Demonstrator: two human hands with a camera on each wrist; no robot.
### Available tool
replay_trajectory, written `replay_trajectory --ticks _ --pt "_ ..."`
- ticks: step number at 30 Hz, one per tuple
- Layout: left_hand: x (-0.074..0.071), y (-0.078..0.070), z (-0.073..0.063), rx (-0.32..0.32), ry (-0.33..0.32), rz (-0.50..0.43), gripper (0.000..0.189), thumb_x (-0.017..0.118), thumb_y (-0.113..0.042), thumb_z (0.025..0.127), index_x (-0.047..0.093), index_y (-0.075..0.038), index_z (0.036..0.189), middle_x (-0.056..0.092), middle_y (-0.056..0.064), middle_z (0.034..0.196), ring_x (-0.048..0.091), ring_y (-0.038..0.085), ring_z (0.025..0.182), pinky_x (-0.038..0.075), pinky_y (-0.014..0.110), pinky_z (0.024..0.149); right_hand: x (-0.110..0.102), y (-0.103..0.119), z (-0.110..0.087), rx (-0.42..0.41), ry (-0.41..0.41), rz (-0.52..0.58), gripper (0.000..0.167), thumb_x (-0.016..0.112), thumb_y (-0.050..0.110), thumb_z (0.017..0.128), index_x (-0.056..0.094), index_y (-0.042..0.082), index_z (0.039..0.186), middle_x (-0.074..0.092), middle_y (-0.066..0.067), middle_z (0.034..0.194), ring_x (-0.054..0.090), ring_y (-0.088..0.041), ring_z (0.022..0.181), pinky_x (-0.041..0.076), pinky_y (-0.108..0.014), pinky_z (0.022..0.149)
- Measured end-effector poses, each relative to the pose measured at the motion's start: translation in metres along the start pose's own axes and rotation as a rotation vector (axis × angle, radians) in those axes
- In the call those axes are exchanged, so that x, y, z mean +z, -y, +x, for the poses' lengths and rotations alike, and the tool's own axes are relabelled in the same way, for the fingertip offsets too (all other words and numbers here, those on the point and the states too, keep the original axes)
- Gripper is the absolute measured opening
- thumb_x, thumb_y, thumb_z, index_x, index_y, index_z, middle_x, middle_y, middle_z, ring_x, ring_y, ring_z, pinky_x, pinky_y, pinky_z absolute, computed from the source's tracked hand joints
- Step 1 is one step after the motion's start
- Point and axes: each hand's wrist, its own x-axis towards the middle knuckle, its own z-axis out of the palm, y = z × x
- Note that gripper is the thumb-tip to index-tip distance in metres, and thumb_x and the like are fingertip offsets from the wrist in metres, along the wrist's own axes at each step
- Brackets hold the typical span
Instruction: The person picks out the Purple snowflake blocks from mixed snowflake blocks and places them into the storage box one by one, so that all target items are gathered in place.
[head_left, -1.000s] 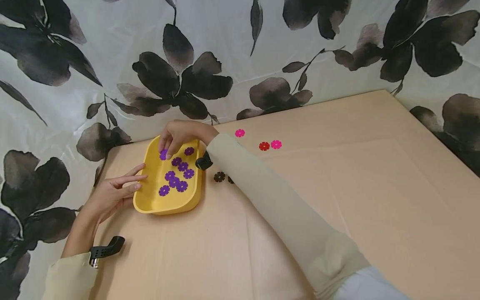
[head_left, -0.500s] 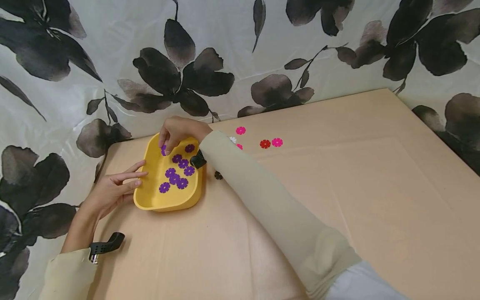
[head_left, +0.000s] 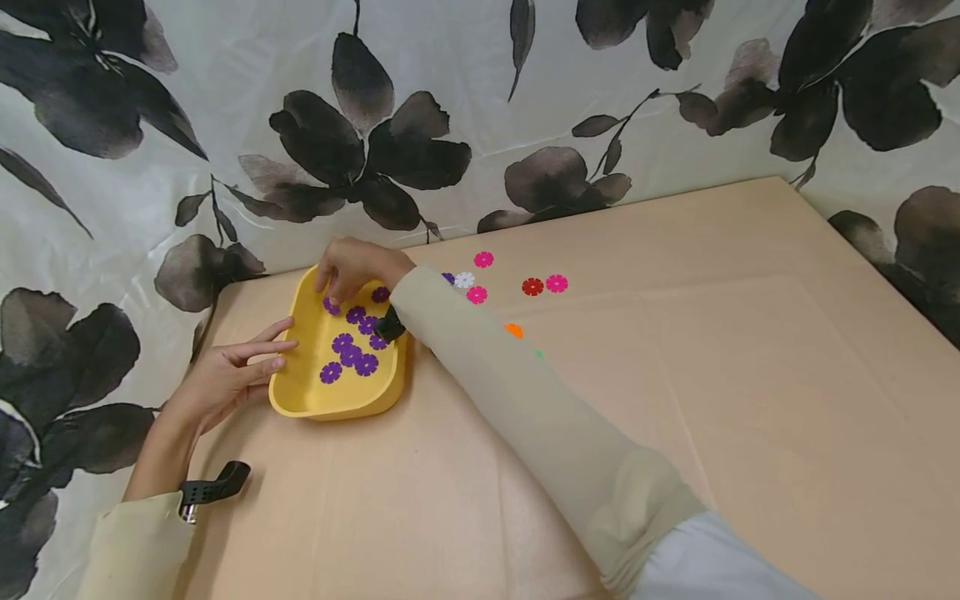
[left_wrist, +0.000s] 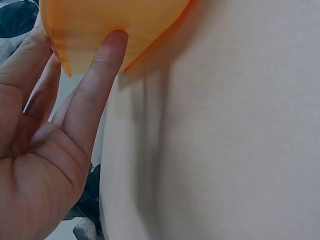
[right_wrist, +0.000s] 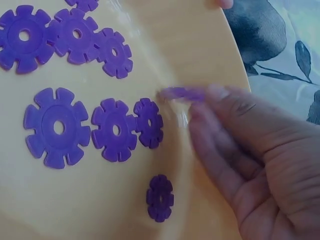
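A yellow tray stands on the table's left part, with several purple interlocking discs lying flat in it, some overlapping. My right hand reaches over its far end. Thumb and finger pinch one purple disc, seen nearly edge-on and blurred in the right wrist view, just above the tray floor. At the tray's left side rests my left hand, its fingers fairly straight against the rim and wall. One straight digit presses on the outer wall in the left wrist view; other fingertips there are hidden behind the tray.
Right of the tray lie loose discs: pink, red and white. An orange disc and a green sliver show beside the right sleeve, which crosses the table. A floral sheet hangs behind.
The right forearm has shifted left, uncovering white and orange discs and covering black ones. My right hand still pinches a purple disc near the tray's far end. The left hand stays at the tray.
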Motion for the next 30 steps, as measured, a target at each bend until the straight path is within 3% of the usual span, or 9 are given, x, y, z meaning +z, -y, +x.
replay_trajectory --ticks 6,11,17,20,25,30 --pt "0.000 0.000 -0.001 -0.002 0.007 -0.010 0.044 0.063 -0.006 0.100 0.052 0.009 0.140 0.028 -0.008 0.167 0.062 -0.003 0.118 0.059 0.030 0.088 -0.002 0.002 0.000 0.022 0.007 -0.081 0.043 0.075 0.010 0.091 0.070 0.018 0.133 0.070 0.001 0.124 0.067 -0.011 0.105 0.056 -0.012 0.083" --pt "-0.001 0.001 -0.002 0.017 0.023 -0.016 0.043 0.061 -0.004 0.101 0.051 0.010 0.141 0.028 -0.010 0.166 0.061 -0.003 0.119 0.059 0.030 0.088 -0.012 0.004 -0.010 -0.081 0.020 -0.177 0.038 0.073 0.017 0.094 0.070 0.015 0.133 0.070 0.001 0.128 0.065 -0.010 0.113 0.053 -0.013 0.093" --pt "0.000 0.002 -0.003 0.034 0.031 -0.019 0.041 0.060 -0.004 0.102 0.053 0.011 0.139 0.029 -0.011 0.166 0.060 -0.004 0.121 0.059 0.030 0.088 -0.031 -0.008 -0.036 -0.227 0.001 -0.330 0.039 0.069 0.025 0.098 0.067 0.013 0.135 0.070 0.001 0.129 0.064 -0.009 0.117 0.049 -0.014 0.099" --pt "0.001 0.000 -0.003 0.038 0.029 -0.009 0.041 0.060 -0.004 0.101 0.053 0.011 0.139 0.030 -0.011 0.166 0.061 -0.003 0.120 0.059 0.030 0.088 -0.040 -0.019 -0.053 -0.258 -0.023 -0.333 0.037 0.069 0.025 0.099 0.069 0.012 0.133 0.071 0.001 0.126 0.065 -0.009 0.114 0.052 -0.015 0.096" --pt "0.002 -0.001 -0.004 0.048 0.030 0.001 0.042 0.061 -0.003 0.101 0.052 0.012 0.140 0.029 -0.010 0.166 0.060 -0.004 0.120 0.059 0.029 0.088 -0.045 -0.047 -0.087 -0.276 -0.107 -0.227 0.031 0.069 0.022 0.099 0.072 0.009 0.127 0.074 -0.001 0.120 0.068 -0.011 0.110 0.054 -0.016 0.093" --pt "0.002 -0.001 -0.004 0.044 0.032 -0.006 0.041 0.060 -0.003 0.101 0.052 0.010 0.140 0.029 -0.011 0.166 0.059 -0.006 0.120 0.059 0.030 0.087 -0.043 -0.074 -0.112 -0.229 -0.205 -0.155 0.033 0.070 0.019 0.098 0.070 0.006 0.128 0.075 -0.004 0.117 0.071 -0.014 0.106 0.056 -0.019 0.092"
